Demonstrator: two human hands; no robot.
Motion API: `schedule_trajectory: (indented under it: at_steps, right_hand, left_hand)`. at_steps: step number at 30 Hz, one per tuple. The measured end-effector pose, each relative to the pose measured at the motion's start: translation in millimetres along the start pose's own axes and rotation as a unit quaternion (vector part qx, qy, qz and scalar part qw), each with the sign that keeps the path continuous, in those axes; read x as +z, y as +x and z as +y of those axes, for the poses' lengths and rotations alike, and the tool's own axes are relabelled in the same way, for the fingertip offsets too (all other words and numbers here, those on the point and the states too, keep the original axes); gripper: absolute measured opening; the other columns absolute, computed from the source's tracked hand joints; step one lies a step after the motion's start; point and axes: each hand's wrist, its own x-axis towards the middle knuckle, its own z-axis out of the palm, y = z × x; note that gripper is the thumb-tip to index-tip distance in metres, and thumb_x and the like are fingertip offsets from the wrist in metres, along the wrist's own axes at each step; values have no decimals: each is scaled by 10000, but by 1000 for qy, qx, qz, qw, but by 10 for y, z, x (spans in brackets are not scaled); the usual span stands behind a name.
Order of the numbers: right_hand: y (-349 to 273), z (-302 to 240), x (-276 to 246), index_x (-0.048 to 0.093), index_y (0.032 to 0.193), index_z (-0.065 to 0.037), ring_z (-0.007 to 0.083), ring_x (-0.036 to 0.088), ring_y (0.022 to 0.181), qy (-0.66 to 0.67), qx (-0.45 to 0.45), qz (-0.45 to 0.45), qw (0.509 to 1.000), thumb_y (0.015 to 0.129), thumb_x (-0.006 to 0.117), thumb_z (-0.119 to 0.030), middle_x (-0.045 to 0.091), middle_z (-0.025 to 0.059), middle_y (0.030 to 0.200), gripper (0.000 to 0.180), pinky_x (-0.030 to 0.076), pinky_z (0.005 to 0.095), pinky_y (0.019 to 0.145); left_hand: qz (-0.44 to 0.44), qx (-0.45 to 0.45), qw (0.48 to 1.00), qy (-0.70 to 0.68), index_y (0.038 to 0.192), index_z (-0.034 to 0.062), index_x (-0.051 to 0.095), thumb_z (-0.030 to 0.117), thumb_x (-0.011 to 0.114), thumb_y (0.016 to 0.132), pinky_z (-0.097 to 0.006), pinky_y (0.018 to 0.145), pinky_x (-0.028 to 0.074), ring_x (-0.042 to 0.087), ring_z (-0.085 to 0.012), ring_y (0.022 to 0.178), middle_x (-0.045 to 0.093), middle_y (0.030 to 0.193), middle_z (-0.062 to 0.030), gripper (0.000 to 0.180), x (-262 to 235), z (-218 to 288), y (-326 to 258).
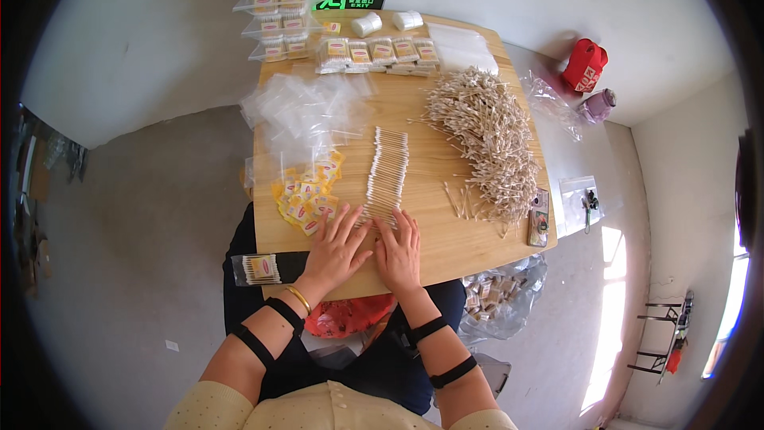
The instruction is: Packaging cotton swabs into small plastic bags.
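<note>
A neat row of cotton swabs (387,163) lies on the wooden table in front of me, each swab crosswise, the row running away from me. At its near end my left hand (338,245) rests with fingers spread, fingertips at the lowest swabs. My right hand (399,253) is on the other side of that end, fingers stretched forward and touching or nearly touching the swabs. Small yellow-and-white printed cards (306,199) are scattered beside my left fingers. To the right spreads a big heap of loose cotton swabs (489,135).
Clear plastic bags (306,115) pile at left. Filled swab packs (382,52) line the back, near stacked packs (278,0) and flat plastic sheets (461,46). A phone (539,219) lies at the right edge. One pack (259,269) sits by my left forearm; a bag of packs (509,296) stands below.
</note>
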Motion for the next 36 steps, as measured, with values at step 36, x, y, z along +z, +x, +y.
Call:
schedule_trajectory:
  at_steps: [36]
  right_hand:
    - [535,114,19,698,1150,-87,410,468,1330,5,-2,38,999,908,622,-85,525,168,1318,255,384,524,1101]
  left_hand:
    - [46,-3,998,-36,1312,87,600,425,625,979,-552,1261,199,400,-309,1450,508,1442,-122,476,-13,-25,-21]
